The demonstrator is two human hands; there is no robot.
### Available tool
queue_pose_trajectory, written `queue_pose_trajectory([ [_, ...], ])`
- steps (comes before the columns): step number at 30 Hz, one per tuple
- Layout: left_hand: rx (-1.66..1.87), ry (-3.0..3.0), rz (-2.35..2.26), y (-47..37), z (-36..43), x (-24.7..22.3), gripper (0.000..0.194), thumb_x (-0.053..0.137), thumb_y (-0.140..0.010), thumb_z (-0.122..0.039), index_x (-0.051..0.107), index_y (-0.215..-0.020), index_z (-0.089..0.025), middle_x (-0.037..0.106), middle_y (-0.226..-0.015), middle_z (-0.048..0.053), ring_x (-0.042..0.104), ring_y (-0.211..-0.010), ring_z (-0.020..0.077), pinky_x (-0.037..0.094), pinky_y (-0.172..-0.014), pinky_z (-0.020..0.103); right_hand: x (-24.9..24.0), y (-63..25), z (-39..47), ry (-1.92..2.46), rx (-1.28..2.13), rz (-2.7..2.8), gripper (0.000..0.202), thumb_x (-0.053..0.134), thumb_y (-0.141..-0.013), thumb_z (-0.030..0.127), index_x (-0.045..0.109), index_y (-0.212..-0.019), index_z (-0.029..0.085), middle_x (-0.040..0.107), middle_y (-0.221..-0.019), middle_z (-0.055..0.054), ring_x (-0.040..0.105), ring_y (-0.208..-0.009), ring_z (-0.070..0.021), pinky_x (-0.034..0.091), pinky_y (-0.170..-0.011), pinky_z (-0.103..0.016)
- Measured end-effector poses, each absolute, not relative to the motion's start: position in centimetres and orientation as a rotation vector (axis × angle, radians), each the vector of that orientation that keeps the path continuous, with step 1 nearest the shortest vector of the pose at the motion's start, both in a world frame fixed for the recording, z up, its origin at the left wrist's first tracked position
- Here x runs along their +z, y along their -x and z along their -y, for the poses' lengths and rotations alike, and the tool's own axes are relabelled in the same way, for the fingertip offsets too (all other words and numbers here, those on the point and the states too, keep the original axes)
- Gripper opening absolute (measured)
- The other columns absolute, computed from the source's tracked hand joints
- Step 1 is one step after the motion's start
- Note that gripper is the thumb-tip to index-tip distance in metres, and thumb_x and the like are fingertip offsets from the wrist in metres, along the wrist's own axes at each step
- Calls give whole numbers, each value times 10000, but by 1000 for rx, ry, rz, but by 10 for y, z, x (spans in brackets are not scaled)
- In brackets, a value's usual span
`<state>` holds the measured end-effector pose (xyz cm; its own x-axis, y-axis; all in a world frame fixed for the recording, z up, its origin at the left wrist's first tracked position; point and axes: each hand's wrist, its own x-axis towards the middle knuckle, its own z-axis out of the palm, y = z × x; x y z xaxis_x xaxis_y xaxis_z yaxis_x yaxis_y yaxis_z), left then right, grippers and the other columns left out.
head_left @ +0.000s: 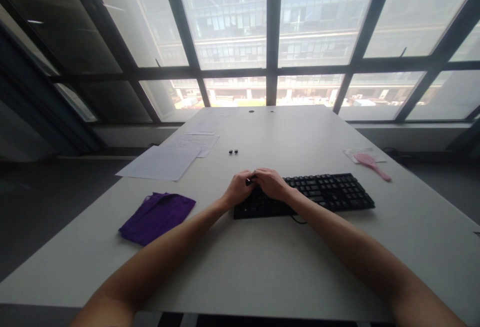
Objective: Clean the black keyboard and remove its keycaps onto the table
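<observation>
A black keyboard lies on the white table, a thin cable showing at its near edge. Both hands meet over its left end and cover part of the keys. My left hand has its fingers bent around a small dark thing, too small to name. Touching it from the right, my right hand is closed, its fingertips pinched at the same spot; what they hold is hidden. Two small black pieces sit side by side on the table just beyond the hands.
A folded purple cloth lies left of my left forearm. Paper sheets spread along the left edge of the table. At the right, a pink hairbrush rests partly on a white packet. Large windows stand behind.
</observation>
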<state>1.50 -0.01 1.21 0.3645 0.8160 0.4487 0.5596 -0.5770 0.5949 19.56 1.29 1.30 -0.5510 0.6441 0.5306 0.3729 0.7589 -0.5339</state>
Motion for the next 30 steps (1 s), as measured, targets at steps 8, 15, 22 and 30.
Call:
queue_pose_trajectory([
  [8, 1049, -2292, -1183, -16, -1, 16, 102, 638, -849, -247, 680, -796, -171, 660, -794, 23, 601, -744, 162, 480, -719, 268, 14, -194, -15, 781, 640, 2043, 166, 487, -912, 217, 605, -796, 203, 659, -820, -28, 576, -763, -176, 422, -737, -279],
  [15, 1022, -2245, -1242, -17, 0, 20, 117, 663, -843, -269, 696, -780, -176, 675, -759, 11, 615, -719, 157, 461, -678, 256, 15, -195, -20, 860, 792, 1904, 150, 504, -862, 232, 612, -770, 183, 632, -724, 8, 562, -718, -153, 408, -672, -249],
  [22, 1070, -2261, -1268, -19, 3, 20, 94, 666, -853, -243, 712, -803, -177, 691, -800, 28, 640, -756, 172, 495, -735, 277, 12, -195, -24, 834, 807, 1850, 161, 514, -860, 254, 615, -755, 186, 634, -712, 0, 568, -689, -153, 415, -650, -257],
  [30, 1193, -2282, -1180, -20, 3, 16, 144, 648, -859, -175, 713, -983, -212, 702, -926, 31, 652, -846, 179, 539, -793, 301, 12, -195, -27, 836, 831, 1722, 166, 510, -883, 288, 577, -761, 197, 610, -667, 16, 547, -620, -134, 418, -604, -244],
])
